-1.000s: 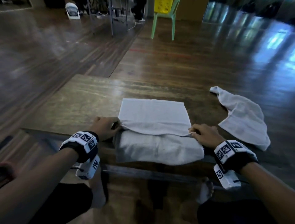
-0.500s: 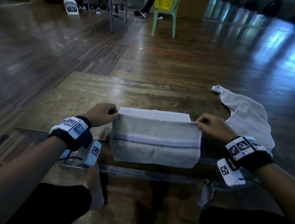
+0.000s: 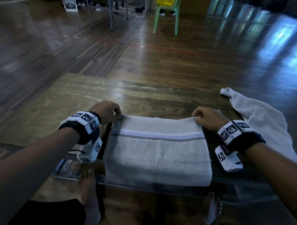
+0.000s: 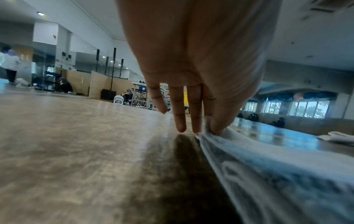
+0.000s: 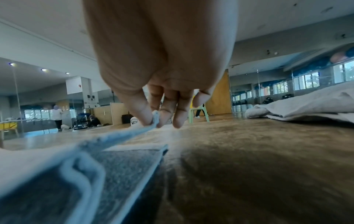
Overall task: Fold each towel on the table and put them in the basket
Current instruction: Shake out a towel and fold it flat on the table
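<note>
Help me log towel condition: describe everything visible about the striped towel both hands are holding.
The pale grey terry towel with a lilac and black-checked stripe lies folded in layers at the wooden table's near edge, overhanging it. The left hand and right hand each pinch a far top corner, lifting that edge slightly.

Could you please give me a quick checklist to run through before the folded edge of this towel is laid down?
1. Left hand pinches its corner of the striped towel: ok.
2. Right hand pinches the other corner: ok.
3. Held edge level between the hands: ok.
4. Layers lined up underneath: cannot tell.
5. Second towel clear of the fold: ok.
6. Basket near enough: not ok, on a distant chair.
</note>
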The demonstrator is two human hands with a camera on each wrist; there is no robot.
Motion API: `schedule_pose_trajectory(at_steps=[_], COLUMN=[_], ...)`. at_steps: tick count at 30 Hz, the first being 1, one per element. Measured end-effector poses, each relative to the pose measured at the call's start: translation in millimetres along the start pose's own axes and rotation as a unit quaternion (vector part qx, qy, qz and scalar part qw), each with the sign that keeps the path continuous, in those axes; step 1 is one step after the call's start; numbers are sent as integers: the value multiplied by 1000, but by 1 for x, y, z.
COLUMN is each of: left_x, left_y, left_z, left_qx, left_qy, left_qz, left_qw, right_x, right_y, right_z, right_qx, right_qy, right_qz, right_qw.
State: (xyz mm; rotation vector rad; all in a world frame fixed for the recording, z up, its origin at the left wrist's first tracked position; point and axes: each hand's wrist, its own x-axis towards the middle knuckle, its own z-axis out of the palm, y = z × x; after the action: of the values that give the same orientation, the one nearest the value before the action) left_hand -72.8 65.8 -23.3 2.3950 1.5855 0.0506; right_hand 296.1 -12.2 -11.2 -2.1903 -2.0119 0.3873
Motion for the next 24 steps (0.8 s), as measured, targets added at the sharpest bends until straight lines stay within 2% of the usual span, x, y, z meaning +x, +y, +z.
schedule_pose_trajectory(at_steps=[4, 7, 15, 20, 24], left_x=[7, 9, -1, -32, -67], left_y=[-2, -1, 1, 3, 10], left_z=[4, 3, 5, -8, -28], left_qx=[29, 30, -20, -107, -144], left_qy=[-18, -31, -49, -8, 16], left_qz=[29, 48, 59, 50, 56], left_qw=[999, 998, 997, 993, 988], right_x=[10, 11, -5, -35, -68], right_y=[4, 3, 4, 0, -7], right_z=[7, 11, 13, 2, -19], right_qx=[-69, -110, -97, -73, -2], right_qy=[-60, -64, -68, -91, -73], right_qz=[-2, -9, 1, -4, -19], right_qw=[996, 992, 993, 993, 997])
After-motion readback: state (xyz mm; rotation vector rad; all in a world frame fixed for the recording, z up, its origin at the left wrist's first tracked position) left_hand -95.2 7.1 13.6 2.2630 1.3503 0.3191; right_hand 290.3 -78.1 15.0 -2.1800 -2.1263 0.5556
